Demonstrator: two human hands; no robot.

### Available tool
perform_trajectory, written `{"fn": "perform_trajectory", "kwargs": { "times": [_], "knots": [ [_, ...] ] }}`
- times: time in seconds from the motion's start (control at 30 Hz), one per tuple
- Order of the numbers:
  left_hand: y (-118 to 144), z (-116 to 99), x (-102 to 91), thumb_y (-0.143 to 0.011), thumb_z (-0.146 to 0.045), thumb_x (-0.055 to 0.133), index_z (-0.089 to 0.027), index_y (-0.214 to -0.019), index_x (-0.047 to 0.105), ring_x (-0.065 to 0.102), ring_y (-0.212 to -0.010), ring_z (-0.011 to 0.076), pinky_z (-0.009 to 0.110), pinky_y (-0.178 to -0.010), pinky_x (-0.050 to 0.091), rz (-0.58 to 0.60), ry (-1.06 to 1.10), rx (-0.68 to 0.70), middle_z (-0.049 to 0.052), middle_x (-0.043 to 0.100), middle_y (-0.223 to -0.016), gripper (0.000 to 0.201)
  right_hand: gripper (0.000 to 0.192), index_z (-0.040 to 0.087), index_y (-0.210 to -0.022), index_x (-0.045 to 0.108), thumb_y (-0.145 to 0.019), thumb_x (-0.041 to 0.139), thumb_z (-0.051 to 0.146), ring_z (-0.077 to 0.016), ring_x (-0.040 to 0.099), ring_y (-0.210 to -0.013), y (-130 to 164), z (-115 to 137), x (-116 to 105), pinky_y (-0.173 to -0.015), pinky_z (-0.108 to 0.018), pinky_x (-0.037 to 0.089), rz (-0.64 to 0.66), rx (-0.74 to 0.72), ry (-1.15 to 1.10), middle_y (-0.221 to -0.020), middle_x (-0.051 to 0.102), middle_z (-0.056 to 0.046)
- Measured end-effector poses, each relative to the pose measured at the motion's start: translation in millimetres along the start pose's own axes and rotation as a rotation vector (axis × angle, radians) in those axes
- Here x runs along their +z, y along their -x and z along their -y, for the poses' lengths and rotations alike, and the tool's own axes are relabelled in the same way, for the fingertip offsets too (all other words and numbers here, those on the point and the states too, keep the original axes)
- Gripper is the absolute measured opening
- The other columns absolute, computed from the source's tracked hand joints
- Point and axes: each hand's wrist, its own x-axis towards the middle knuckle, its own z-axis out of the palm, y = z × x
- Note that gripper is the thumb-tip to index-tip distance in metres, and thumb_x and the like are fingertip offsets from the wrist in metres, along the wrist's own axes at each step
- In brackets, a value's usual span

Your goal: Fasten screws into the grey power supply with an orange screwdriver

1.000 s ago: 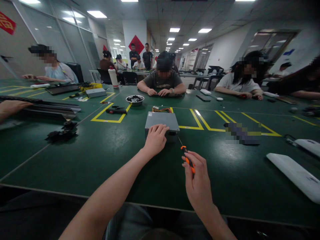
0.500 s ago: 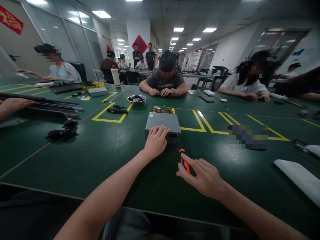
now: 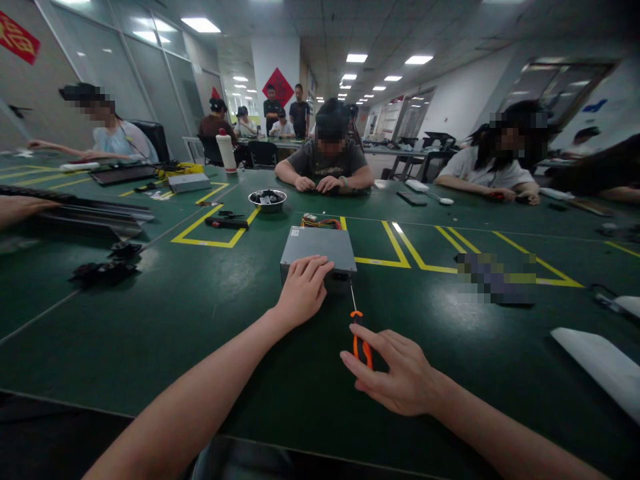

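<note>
A grey power supply sits on the desk, coloured cables at its far side. The left hand lies, fingers extended, over its near top edge; the right hand pinches an orange-and-black screwdriver, tip by the near right corner. A metal bowl stands farther left

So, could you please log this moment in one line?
left hand: on grey metal box; right hand: holding screwdriver; shaft: toward box's near right corner; contact: unclear
</note>
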Motion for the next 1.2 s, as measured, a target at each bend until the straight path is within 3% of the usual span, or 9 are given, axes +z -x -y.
{"fn": "perform_trajectory", "kwargs": {
  "times": [0.13, 0.27, 0.4, 0.53, 0.73, 0.97, 1.07, 1.2],
  "knots": [
    [0.1, 0.5, 1.1, -0.082, -0.013, 0.043, -0.018, -0.118, 0.047, 0.041, -0.115, 0.0216, 0.038, -0.096, 0.034, 0.002, 0.000, -0.001, 0.006, 0.052, -0.121, 0.037, 0.031, 0.015, -0.103, 0.053, -0.078, 0.058, 0.033, -0.0131, 0.059, -0.071, 1.6, -1.5, 5.3, -0.063, -0.027, 0.049, -0.026, 0.001, -0.095, -0.107, 0.060, -0.016],
    [0.4, 1.7, 2.1, -0.082, -0.013, 0.043, -0.019, -0.119, 0.047, 0.041, -0.115, 0.0214, 0.038, -0.096, 0.034, 0.006, 0.005, -0.001, 0.006, 0.051, -0.121, 0.038, 0.040, 0.014, -0.104, 0.044, -0.076, 0.061, 0.036, -0.0150, 0.061, -0.084, 10.0, -2.8, 13.6, -0.072, -0.027, 0.051, -0.093, 0.054, -0.206, -0.110, 0.060, -0.017],
    [0.2, 1.6, 2.2, -0.083, -0.014, 0.042, -0.019, -0.119, 0.046, 0.041, -0.115, 0.0216, 0.038, -0.096, 0.034, 0.009, -0.001, 0.001, 0.006, 0.051, -0.121, 0.037, 0.037, 0.013, -0.109, 0.043, -0.081, 0.051, 0.035, -0.0196, 0.059, -0.096, 10.0, -3.0, 9.9, -0.073, -0.030, 0.051, -0.034, 0.085, -0.226, -0.111, 0.056, -0.019],
    [-0.2, 0.8, 0.7, -0.083, -0.014, 0.043, -0.018, -0.119, 0.046, 0.041, -0.115, 0.0210, 0.038, -0.096, 0.034, 0.018, -0.011, -0.003, 0.006, 0.051, -0.122, 0.037, 0.031, 0.019, -0.112, 0.050, -0.082, 0.045, 0.026, -0.0186, 0.061, -0.083, 1.9, -2.3, 1.6, -0.061, -0.028, 0.050, 0.045, 0.016, -0.096, -0.106, 0.058, -0.016],
    [-0.3, 0.8, 0.1, -0.082, -0.014, 0.043, -0.019, -0.119, 0.046, 0.041, -0.115, 0.0211, 0.038, -0.096, 0.034, 0.026, -0.005, -0.001, 0.007, 0.051, -0.122, 0.037, 0.021, 0.014, -0.096, 0.053, -0.078, 0.056, 0.026, -0.0113, 0.058, -0.067, 1.2, 0.1, 4.6, -0.058, -0.024, 0.047, -0.036, 0.019, -0.128, -0.102, 0.062, -0.015],
    [-0.2, -0.2, -0.9, -0.082, -0.014, 0.042, -0.019, -0.119, 0.046, 0.041, -0.115, 0.0219, 0.039, -0.097, 0.033, 0.033, 0.003, -0.007, 0.006, 0.050, -0.122, 0.038, 0.028, 0.013, -0.103, 0.049, -0.079, 0.053, 0.027, -0.0178, 0.060, -0.085, 2.5, 0.5, 3.2, -0.064, -0.028, 0.050, -0.035, 0.045, -0.145, -0.103, 0.059, -0.018],
    [-0.2, -0.7, -2.5, -0.082, -0.013, 0.042, -0.019, -0.119, 0.046, 0.040, -0.116, 0.0218, 0.039, -0.097, 0.033, 0.039, -0.008, -0.006, 0.007, 0.049, -0.123, 0.038, 0.032, 0.016, -0.108, 0.051, -0.078, 0.055, 0.028, -0.0179, 0.060, -0.079, 0.5, -0.4, 0.4, -0.058, -0.028, 0.048, -0.001, 0.011, -0.059, -0.100, 0.060, -0.017],
    [-0.2, -1.5, -3.8, -0.081, -0.012, 0.042, -0.017, -0.119, 0.044, 0.037, -0.121, 0.0203, 0.038, -0.100, 0.029, 0.053, -0.008, 0.009, 0.007, 0.046, -0.129, 0.039, 0.030, 0.015, -0.101, 0.051, -0.077, 0.058, 0.032, -0.0152, 0.060, -0.074, 3.0, -2.6, 0.8, -0.058, -0.026, 0.049, -0.098, 0.044, -0.066, -0.100, 0.061, -0.016]
  ]
}}
